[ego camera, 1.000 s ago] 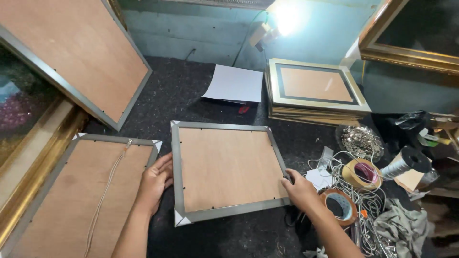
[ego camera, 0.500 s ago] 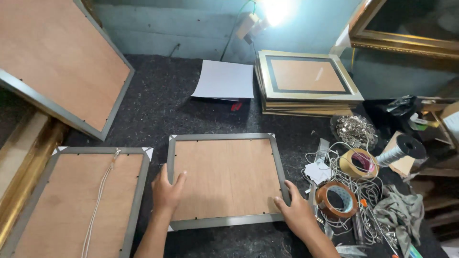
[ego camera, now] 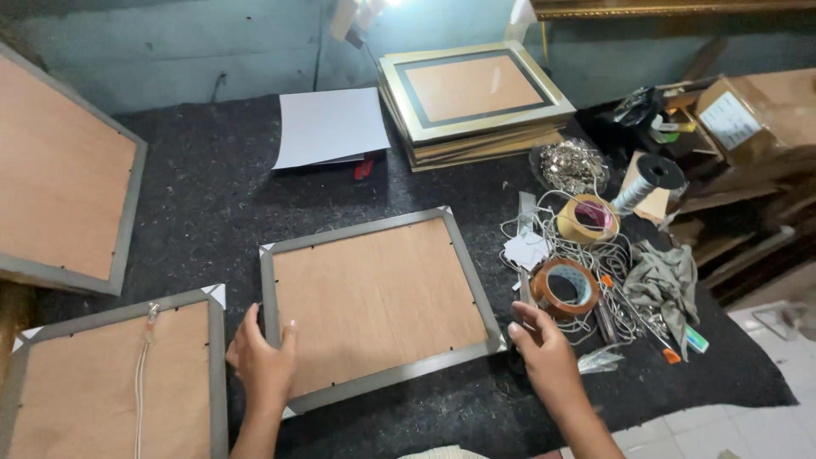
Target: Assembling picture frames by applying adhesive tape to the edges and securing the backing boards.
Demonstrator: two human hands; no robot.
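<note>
A grey picture frame lies face down on the dark felt table, its brown backing board up. My left hand grips the frame's left rail near the lower corner. My right hand rests at the frame's right lower corner, fingers bent and touching its edge. A roll of brown tape lies just beyond my right hand.
A second face-down frame with a hanging cord lies at the lower left; a bigger one leans at left. A stack of gold frames and white paper sit at the back. Tape, string spool, wire and rag clutter the right.
The view has shifted, so the frame now sits lower and tilted in view. My left hand moved from the backing board to the left rail. My right hand stays at the right corner.
</note>
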